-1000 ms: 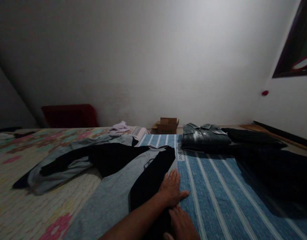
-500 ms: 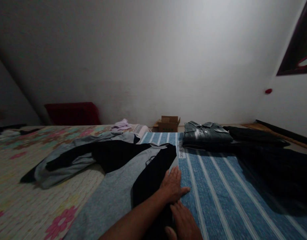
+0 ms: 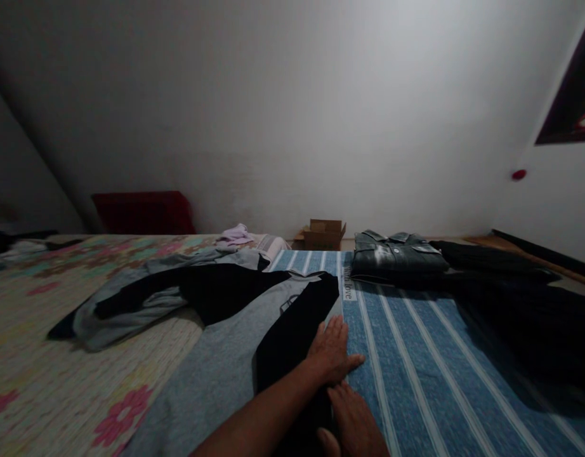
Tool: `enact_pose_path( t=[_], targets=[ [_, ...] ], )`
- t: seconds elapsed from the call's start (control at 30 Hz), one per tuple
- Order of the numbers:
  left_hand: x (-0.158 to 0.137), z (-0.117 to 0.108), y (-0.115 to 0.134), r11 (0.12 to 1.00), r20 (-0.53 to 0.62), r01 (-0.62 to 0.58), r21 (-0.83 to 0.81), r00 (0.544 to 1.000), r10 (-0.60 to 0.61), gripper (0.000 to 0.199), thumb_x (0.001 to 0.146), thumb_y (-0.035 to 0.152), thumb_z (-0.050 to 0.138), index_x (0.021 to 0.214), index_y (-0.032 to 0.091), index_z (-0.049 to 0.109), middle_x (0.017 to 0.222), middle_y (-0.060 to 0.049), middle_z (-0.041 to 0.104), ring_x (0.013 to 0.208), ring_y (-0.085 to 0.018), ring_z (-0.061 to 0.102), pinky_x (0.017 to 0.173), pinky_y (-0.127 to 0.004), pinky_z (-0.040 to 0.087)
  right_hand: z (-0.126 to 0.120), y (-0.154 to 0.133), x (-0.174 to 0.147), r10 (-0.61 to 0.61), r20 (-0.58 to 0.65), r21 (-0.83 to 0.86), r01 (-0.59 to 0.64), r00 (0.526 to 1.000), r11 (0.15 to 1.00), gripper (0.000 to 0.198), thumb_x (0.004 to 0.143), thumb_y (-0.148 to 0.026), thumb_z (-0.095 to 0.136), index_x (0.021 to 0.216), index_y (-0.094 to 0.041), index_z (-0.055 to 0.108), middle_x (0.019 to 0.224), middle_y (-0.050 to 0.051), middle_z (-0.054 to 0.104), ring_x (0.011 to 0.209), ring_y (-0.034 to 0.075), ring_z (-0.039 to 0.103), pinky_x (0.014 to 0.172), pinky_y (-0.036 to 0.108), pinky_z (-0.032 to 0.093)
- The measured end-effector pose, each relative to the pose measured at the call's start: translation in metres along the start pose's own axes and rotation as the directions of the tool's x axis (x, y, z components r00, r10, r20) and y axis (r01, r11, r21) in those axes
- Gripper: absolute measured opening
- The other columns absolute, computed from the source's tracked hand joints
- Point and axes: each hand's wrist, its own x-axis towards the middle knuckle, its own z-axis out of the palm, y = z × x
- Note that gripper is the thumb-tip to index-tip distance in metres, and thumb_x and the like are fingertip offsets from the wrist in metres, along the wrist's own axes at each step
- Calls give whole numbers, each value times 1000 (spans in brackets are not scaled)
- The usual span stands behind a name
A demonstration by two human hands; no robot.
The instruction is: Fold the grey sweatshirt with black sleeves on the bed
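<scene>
black-sleeved grey shirt [image 3: 211, 368], white-striped blue sheet [image 3: 414, 362], pink-flowered cream cover [image 3: 78, 387], lilac cloth [image 3: 235, 235], brown cardboard box [image 3: 323, 240]

1. Whitish back wall [image 3: 292, 114], brightest toward the upper right, faintly smudged low down.
2. Right wall [image 3: 568, 197]: dark-framed window [image 3: 566, 101], partly out of view.
3. Dark red, box-shaped piece [image 3: 143, 214] by the back wall, left of centre.
4. Dim light; left side shadowed.

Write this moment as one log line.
left hand: on grey-black shirt | right hand: at shirt's edge | folded denim garment: farther away, right
</scene>
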Motion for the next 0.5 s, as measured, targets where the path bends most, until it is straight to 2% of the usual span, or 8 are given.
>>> enact_pose_path(
  t=[0.1,0.2,0.27,0.37,0.5],
  targets=[
    [-1,-6,3,1000,25,-1,-30,1000,2,86,85,68,24,147,8,18,155,-16,6,142,-28,2,113,-47,5,1,-14,0,147,-36,39,-145,989,989,57,90,-43,43,144,-28,31,114,8,66,101,28,63,84,42,52],
    [-3,-22,6,995,92,3,-98,996,6,82,87,64,25,147,8,18,155,-17,9,142,-27,5,113,-47,8,2,-21,0,193,-67,61,-189,979,980,51,91,-43,39,141,-30,35,111,7,66,101,28,63,87,45,50],
    [-6,-37,3,991,85,0,-131,996,11,77,89,59,27,146,9,20,155,-16,12,142,-26,7,113,-45,12,3,-22,0,208,-73,65,-203,975,977,49,92,-44,37,139,-31,38,110,8,66,102,28,63,87,46,50],
    [-14,-59,-13,994,-47,35,-105,998,-40,66,89,49,35,144,13,26,155,-12,17,142,-23,10,113,-41,14,1,-20,2,194,-85,55,-190,977,980,47,92,-44,36,137,-30,40,108,9,67,99,28,64,84,45,52],
    [-34,-79,-57,967,-205,229,-111,947,-248,49,83,32,47,129,14,46,145,-13,39,135,-23,32,109,-33,24,-4,-16,2,153,-42,23,-152,987,988,52,92,-39,40,142,-29,32,109,9,66,100,27,64,81,43,54]
  ],
)
